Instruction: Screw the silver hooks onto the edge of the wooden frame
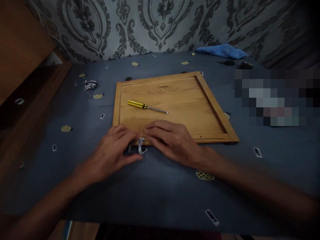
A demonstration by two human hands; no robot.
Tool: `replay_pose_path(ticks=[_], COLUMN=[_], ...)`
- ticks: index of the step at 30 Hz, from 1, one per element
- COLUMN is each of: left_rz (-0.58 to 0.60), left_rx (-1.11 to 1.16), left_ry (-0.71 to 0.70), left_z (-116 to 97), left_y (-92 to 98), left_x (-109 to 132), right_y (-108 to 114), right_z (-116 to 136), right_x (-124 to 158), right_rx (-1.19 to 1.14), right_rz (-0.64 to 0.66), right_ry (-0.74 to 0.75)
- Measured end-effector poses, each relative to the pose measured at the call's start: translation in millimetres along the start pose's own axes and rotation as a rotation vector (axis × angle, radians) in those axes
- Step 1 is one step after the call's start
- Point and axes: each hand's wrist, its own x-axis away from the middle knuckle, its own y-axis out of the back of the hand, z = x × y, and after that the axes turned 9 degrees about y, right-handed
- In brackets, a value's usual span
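Note:
A metal cabinet hinge (140,142) sits at the near edge of a framed wooden door panel (175,93), which lies on the cloth. My left hand (112,146) is curled around the hinge, its index finger over the frame and its thumb below the hinge arm. From the other side, my right hand (172,136) reaches in with fingers bunched together beside the hinge; whatever is between those fingertips is hidden. On the panel, a screwdriver (147,106) with a yellow and black handle points to the right. Small holes show in the frame's near rail, right of my right hand.
Another metal hinge (91,84) lies on the dark patterned cloth (82,150) at the left, with small bits beside it. A blue cloth (222,51) and a dark tool (240,64) lie at the back right. Wooden furniture (25,56) borders the left side. One area at right is pixelated.

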Motion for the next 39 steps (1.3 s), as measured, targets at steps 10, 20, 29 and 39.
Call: replay_pose_path(ticks=[10, 20, 29, 39], left_rz=[-0.012, -0.024, -0.026, -0.032], left_rx=[0.003, 0.01, 0.005, -0.011], left_ry=[-0.053, -0.077, -0.064, -0.081], left_z=[5, 5, 4, 4], left_y=[-3.5, -3.8, -4.4, -3.3], left_x=[0, 1, 0, 0], right_y=[0, -5, -7, -5], right_z=[16, 14, 12, 13], right_x=[16, 17, 17, 17], right_rx=[-0.022, -0.017, 0.045, 0.068], right_rz=[-0.025, -0.026, 0.011, 0.059], right_ry=[0.248, 0.257, 0.287, 0.299])
